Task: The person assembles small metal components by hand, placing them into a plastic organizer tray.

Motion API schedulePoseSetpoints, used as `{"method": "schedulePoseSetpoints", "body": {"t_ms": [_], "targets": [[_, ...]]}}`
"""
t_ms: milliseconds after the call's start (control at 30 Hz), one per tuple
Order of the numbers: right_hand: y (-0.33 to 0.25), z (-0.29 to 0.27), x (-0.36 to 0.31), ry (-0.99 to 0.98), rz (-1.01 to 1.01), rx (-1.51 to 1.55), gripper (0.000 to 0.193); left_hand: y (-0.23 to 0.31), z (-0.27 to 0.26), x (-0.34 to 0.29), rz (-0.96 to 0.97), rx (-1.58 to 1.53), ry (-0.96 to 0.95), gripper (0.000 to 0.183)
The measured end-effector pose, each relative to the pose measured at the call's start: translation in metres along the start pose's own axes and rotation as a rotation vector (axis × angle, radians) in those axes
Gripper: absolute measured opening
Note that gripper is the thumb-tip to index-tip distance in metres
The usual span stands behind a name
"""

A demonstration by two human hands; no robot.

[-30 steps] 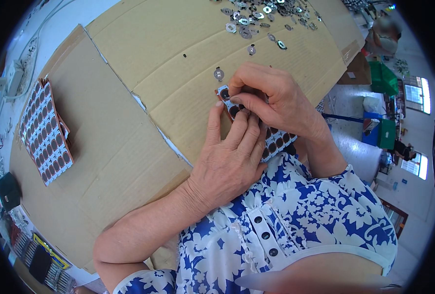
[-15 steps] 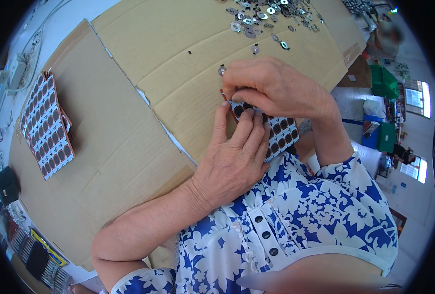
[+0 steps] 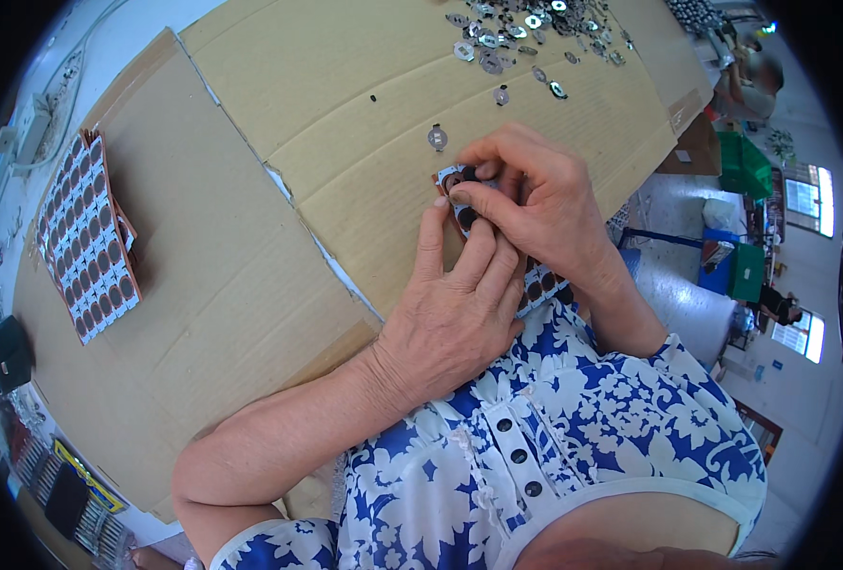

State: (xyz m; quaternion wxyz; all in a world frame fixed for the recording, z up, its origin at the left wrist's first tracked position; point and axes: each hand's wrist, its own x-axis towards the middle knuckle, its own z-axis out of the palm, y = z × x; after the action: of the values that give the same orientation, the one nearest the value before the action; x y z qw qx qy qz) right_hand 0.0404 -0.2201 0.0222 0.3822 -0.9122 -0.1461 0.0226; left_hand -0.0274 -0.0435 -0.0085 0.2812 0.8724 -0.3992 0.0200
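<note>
A panel of small circuit boards [image 3: 542, 285], white with rows of dark round spots, lies near the cardboard's front edge, partly hidden under both hands. Across it rests my left hand [image 3: 455, 309], its fingers spread and lying on the panel. My right hand [image 3: 550, 204] bends over the panel's far end. Its thumb and index finger are drawn together at a round spot [image 3: 454, 180] near the corner; whatever is between them is too small to make out. Just beyond the panel lies one metal disc [image 3: 438, 138] with small tabs.
Loose metal discs [image 3: 512, 33] are heaped at the far side, a few scattered nearer. To the left, a stack of similar panels [image 3: 87, 237] sits on the cardboard [image 3: 212, 285]. A small black piece [image 3: 373, 98] lies beyond my hands. Green bins [image 3: 745, 161] and another person [image 3: 754, 81] are at the right.
My right hand has turned and moved slightly right, uncovering the panel's far corner and the lone disc beyond it. The left hand stays nearly in place.
</note>
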Motion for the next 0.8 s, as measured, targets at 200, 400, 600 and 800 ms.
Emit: {"method": "schedulePoseSetpoints", "body": {"t_ms": [200, 400, 600, 800], "targets": [[0.015, 0.002, 0.003, -0.011, -0.183, 0.0, 0.013, 0.001, 0.003, 0.0, -0.005, 0.021, -0.001, 0.066], [0.026, -0.001, 0.005, -0.061, -0.337, -0.033, 0.011, 0.005, 0.004, -0.002, 0.006, 0.092, -0.01, 0.064], [0.031, 0.002, 0.017, 0.041, -0.259, 0.079, 0.016, 0.002, 0.002, 0.002, -0.001, 0.061, 0.005, 0.068], [0.024, 0.011, 0.042, 0.049, -0.391, -0.085, 0.011, 0.002, 0.01, -0.006, -0.023, 0.124, 0.028, 0.07]]}}
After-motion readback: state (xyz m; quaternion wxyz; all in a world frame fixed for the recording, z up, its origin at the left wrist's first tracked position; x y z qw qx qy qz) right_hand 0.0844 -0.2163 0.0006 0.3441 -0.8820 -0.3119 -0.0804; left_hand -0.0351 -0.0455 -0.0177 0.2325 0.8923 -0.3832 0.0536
